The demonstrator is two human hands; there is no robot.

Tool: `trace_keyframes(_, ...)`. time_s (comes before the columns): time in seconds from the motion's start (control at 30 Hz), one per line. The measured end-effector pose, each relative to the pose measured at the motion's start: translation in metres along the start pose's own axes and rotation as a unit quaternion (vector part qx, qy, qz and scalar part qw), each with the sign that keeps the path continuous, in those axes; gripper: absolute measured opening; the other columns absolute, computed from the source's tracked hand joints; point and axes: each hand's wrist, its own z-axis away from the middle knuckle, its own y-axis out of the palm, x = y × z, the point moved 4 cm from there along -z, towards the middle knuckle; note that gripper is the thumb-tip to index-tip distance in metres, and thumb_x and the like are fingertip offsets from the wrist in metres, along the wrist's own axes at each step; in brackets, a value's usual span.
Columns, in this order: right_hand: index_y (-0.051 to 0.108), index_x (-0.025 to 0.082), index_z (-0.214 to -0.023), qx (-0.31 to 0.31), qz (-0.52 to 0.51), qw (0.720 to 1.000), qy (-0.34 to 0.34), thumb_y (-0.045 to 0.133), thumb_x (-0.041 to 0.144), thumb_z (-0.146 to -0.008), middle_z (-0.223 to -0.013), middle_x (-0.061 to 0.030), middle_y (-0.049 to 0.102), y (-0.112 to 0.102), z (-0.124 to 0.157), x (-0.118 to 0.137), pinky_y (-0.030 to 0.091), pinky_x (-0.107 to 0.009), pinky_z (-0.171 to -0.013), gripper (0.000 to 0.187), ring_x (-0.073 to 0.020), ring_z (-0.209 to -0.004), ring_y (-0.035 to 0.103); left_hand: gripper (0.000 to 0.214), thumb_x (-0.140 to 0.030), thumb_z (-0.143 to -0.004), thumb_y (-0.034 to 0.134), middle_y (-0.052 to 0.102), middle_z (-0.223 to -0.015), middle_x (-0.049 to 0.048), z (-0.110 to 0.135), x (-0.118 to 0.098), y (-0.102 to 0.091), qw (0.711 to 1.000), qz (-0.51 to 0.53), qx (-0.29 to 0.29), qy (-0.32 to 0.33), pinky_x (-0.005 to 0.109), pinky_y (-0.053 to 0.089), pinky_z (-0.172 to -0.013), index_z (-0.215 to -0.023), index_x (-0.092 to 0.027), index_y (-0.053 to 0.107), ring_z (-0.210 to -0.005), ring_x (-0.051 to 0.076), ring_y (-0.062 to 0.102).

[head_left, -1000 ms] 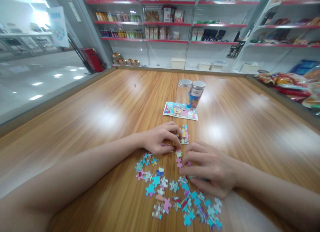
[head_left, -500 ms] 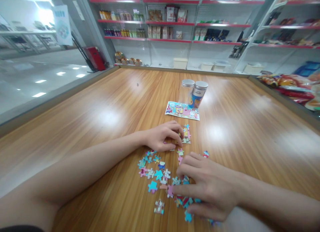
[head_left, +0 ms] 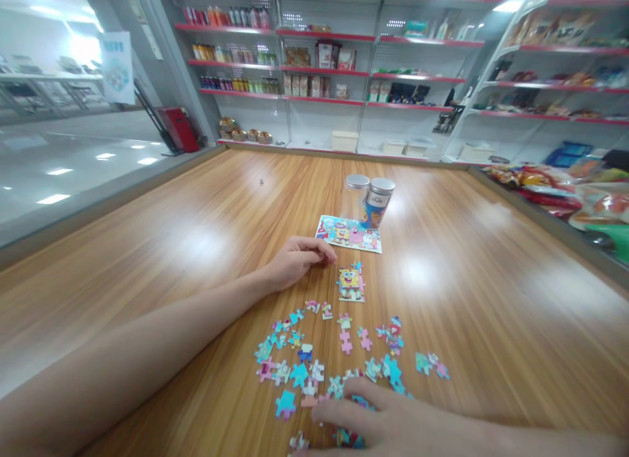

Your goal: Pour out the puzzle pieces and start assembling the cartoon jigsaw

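My left hand (head_left: 303, 260) rests on the wood, fingers curled together; whatever they hold, if anything, is hidden. Just right of its fingertips lies a small joined block of jigsaw puzzle (head_left: 350, 283) with a yellow cartoon face. My right hand (head_left: 376, 414) is low in the view, fingers apart, over a heap of loose puzzle pieces (head_left: 351, 437) that it partly covers. Around it are scattered a bright blue piece (head_left: 285, 404), pink pieces (head_left: 346, 341) and several mixed ones. Behind the block is a printed picture sheet (head_left: 348, 240) with cartoon figures.
On the sheet's back edge stand a clear jar (head_left: 354, 198) and a labelled jar (head_left: 378, 204), both with silver lids. A small cluster of pieces (head_left: 432, 364) lies to the right. Stocked shelves (head_left: 322, 70) rise beyond the wooden table (head_left: 196, 201); packaged goods (head_left: 545, 188) lie at right.
My left hand has drawn back left from the joined block, uncovering it, and its fingers have curled in. My right hand has moved down and nearer, revealing more loose pieces. The view has tilted up.
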Motion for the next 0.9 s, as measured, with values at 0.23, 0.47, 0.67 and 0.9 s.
trace_keyframes(0.23, 0.052, 0.018, -0.141, 0.015, -0.013, 1.0, 0.008, 0.041, 0.037, -0.107, -0.14, -0.0062, 0.061, 0.0, 0.0, -0.011, 0.045, -0.025, -0.097, 0.04, -0.016, -0.12, 0.056, 0.012, -0.014, -0.079, 0.065, 0.07, -0.083, 0.0071, 0.002, 0.01, -0.004, 0.999, -0.005, -0.01, -0.034, 0.027, 0.049, -0.076, -0.084, -0.011, 0.075, -0.079, 0.015, 0.064)
trace_keyframes(0.47, 0.063, 0.024, -0.126, -0.042, 0.056, 0.997, 0.024, 0.041, 0.033, -0.108, -0.137, 0.003, 0.064, -0.007, -0.002, -0.016, 0.042, -0.037, -0.102, 0.029, -0.0205, -0.123, 0.051, 0.011, -0.017, -0.085, 0.065, 0.068, -0.084, 0.0042, 0.004, 0.003, -0.001, 0.997, -0.064, 0.017, -0.027, 0.025, 0.047, -0.077, -0.085, -0.013, 0.075, -0.081, 0.013, 0.062)
trace_keyframes(0.67, 0.067, 0.022, -0.11, -0.096, -0.003, 0.993, 0.07, 0.052, 0.032, -0.104, -0.114, -0.0018, 0.072, -0.016, 0.003, -0.021, 0.043, -0.036, -0.092, 0.019, -0.0196, -0.105, 0.056, 0.012, -0.016, -0.087, 0.063, 0.067, -0.086, 0.0043, 0.004, -0.003, 0.003, 0.994, -0.108, 0.027, -0.014, 0.026, 0.047, -0.078, -0.085, -0.013, 0.075, -0.082, 0.014, 0.062)
trace_keyframes(0.9, 0.066, 0.015, -0.087, -0.249, -0.058, 0.955, 0.154, 0.055, 0.011, -0.087, -0.07, -0.0033, 0.062, -0.023, 0.01, -0.038, 0.034, -0.033, -0.065, 0.011, -0.0158, -0.068, 0.046, 0.015, -0.018, -0.089, 0.061, 0.067, -0.088, 0.0054, 0.005, -0.007, 0.005, 0.988, -0.146, 0.04, 0.003, 0.027, 0.048, -0.078, -0.085, -0.013, 0.075, -0.084, 0.015, 0.063)
